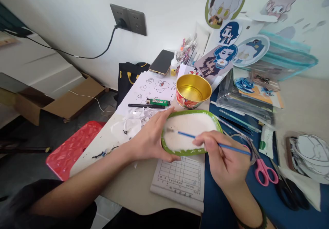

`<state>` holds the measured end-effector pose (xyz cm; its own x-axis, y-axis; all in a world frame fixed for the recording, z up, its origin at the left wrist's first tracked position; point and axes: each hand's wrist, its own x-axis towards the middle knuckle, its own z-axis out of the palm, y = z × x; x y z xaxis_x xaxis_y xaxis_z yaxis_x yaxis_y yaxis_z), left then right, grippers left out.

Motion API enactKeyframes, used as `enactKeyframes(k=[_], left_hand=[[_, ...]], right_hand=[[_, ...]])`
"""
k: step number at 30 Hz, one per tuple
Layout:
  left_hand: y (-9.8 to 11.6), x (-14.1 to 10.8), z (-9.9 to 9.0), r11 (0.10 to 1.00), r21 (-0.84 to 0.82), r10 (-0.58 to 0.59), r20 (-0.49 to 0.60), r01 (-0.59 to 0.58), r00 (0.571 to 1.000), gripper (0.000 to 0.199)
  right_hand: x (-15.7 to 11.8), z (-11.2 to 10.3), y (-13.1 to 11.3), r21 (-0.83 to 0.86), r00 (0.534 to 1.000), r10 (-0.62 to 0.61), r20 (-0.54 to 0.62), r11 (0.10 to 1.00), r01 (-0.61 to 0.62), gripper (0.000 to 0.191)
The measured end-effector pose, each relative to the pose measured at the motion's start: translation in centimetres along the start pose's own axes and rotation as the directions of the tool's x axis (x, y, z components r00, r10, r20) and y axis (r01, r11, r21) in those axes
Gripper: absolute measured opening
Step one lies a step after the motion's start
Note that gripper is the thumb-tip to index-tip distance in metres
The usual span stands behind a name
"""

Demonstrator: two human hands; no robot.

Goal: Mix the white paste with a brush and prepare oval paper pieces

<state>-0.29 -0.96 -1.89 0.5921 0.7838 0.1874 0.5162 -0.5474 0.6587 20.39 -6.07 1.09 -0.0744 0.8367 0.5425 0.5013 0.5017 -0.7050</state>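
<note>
A shallow oval dish (185, 152) with a green rim, its paint chipped, lies in the middle of the desk. Its inside is white, with a faint dark smudge at the left. My left hand (150, 134) grips the dish's left end, thumb at the near side and fingers at the far side. In my right hand (227, 160) is a slim paintbrush (185, 134) with a blue handle, pinched between the fingers. The bristles point left over the white surface near the smudge; whether they touch it I cannot tell. A gridded paper booklet (177, 181) lies partly under the dish.
Behind the dish stands a gold-lined tin (192, 92). Farther back are a phone (161, 61) and a small glue bottle (173, 66). Pink scissors (266, 171) and black scissors (291, 191) lie at right. Paper scraps (140, 116) lie left; a red stool (74, 146) stands below.
</note>
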Motion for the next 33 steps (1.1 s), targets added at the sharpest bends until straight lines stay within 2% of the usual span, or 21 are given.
enactKeyframes(k=[3, 6, 10, 12, 14, 17, 22, 25, 29, 33], left_hand=[[0.1, 0.1, 0.0, 1.000, -0.006, -0.004, -0.005, 0.004, 1.000, 0.118], [0.2, 0.1, -0.1, 1.000, -0.011, -0.019, -0.001, 0.019, 1.000, 0.119], [0.1, 0.1, 0.0, 1.000, -0.008, -0.015, -0.009, 0.015, 1.000, 0.120], [0.1, 0.1, 0.0, 1.000, -0.009, -0.018, -0.006, 0.018, 1.000, 0.119], [0.1, 0.1, 0.0, 1.000, -0.008, -0.020, -0.012, 0.020, 1.000, 0.119], [0.1, 0.1, 0.0, 0.999, -0.004, -0.032, -0.014, 0.032, 0.999, 0.120], [0.0, 0.1, 0.0, 1.000, 0.002, -0.015, -0.022, 0.015, 1.000, 0.120], [-0.2, 0.1, 0.1, 1.000, 0.004, -0.009, -0.026, 0.009, 1.000, 0.121], [-0.3, 0.0, 0.1, 1.000, 0.002, 0.004, -0.032, -0.004, 0.999, 0.119], [-0.3, 0.0, 0.1, 1.000, 0.013, -0.003, -0.031, 0.004, 1.000, 0.120]], right_hand=[[0.0, 0.2, -0.1, -0.034, 0.997, 0.004, -0.073, 0.999, -0.006, 0.019], [0.2, 0.4, -0.2, 0.015, 0.999, -0.040, -0.018, 0.999, 0.040, 0.017], [0.4, 0.8, -0.4, -0.108, 0.992, -0.084, -0.089, 0.991, 0.074, 0.018], [0.4, 1.0, -0.6, -0.094, 0.992, -0.100, -0.071, 0.991, 0.093, 0.016], [0.3, 1.1, -0.7, -0.084, 0.985, -0.161, -0.057, 0.984, 0.156, 0.016], [0.1, 1.2, -0.7, -0.188, 0.968, -0.230, -0.101, 0.960, 0.208, 0.019], [0.1, 1.5, -0.7, -0.184, 0.943, -0.333, -0.028, 0.929, 0.323, 0.021], [0.2, 1.7, -0.8, -0.235, 0.938, -0.342, -0.066, 0.919, 0.318, 0.022], [0.2, 1.7, -0.7, -0.195, 0.943, -0.333, -0.004, 0.925, 0.326, 0.021], [0.1, 1.8, -0.5, -0.253, 0.941, -0.334, -0.057, 0.916, 0.310, 0.022]])
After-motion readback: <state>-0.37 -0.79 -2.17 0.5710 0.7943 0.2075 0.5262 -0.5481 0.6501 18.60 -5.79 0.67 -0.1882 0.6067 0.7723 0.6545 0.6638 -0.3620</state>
